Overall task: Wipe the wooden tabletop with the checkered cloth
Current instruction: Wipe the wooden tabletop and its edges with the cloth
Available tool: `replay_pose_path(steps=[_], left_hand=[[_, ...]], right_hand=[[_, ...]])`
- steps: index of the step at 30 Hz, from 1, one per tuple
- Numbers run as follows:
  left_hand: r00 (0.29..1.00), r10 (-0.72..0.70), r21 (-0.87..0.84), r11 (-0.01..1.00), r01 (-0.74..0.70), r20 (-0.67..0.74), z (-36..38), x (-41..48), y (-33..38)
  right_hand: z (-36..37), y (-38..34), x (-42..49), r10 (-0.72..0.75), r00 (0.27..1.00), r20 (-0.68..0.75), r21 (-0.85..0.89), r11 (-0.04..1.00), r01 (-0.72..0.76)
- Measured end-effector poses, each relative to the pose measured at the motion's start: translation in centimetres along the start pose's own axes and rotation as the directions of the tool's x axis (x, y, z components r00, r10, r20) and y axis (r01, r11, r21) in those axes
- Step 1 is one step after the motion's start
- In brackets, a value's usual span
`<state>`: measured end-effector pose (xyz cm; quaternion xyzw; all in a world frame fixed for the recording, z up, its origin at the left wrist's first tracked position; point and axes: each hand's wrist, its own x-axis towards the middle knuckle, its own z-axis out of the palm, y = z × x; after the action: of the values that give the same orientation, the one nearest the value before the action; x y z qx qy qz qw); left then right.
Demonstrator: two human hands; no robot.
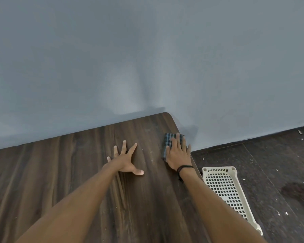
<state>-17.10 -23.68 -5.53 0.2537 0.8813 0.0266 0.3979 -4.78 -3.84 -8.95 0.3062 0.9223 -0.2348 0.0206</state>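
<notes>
A dark wooden tabletop [88, 172] fills the lower left, its far edge against a grey wall. The folded checkered cloth [168, 141] lies near the table's far right corner, close to the right edge. My right hand [178, 155] presses flat on top of the cloth and covers its near half. My left hand [125, 159] rests palm down on the bare wood, fingers spread, a short way left of the cloth. Pale specks and dust marks show on the wood around both hands.
A cream perforated plastic basket [225, 188] lies on the dark floor just right of the table's edge. Small bits of debris dot the floor [270, 172]. The grey wall [147, 58] runs directly behind the table.
</notes>
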Motion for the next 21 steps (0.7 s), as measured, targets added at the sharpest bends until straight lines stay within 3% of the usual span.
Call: replay_pose_path(steps=[6,10,13,15,19,21], left_hand=[[0.999,-0.052,0.056,0.997,0.051,0.011,-0.6,0.0,0.7],[0.995,-0.095,0.124,0.988,0.09,0.038,-1.3,0.6,1.4],[0.996,-0.064,0.231,0.972,0.047,0.068,-2.0,1.5,2.7],[0.997,-0.022,0.206,0.979,0.007,0.071,-2.3,2.2,2.9],[0.998,-0.052,0.14,0.989,0.047,0.028,-2.8,3.6,3.2],[0.996,-0.082,0.161,0.984,0.076,0.034,-2.9,4.0,4.0]], right_hand=[[0.6,0.3,1.6,-0.2,0.978,0.06,-0.157,0.966,0.208],[-0.5,0.8,4.6,-0.101,0.995,0.016,-0.116,0.988,0.102],[0.1,-0.3,4.8,-0.18,0.983,0.024,-0.162,0.97,0.181],[0.0,0.8,4.6,-0.257,0.965,0.044,-0.164,0.952,0.261],[-0.7,0.4,7.5,-0.122,0.992,0.027,-0.105,0.987,0.124],[-0.2,-1.2,8.0,-0.142,0.99,0.015,-0.138,0.98,0.143]])
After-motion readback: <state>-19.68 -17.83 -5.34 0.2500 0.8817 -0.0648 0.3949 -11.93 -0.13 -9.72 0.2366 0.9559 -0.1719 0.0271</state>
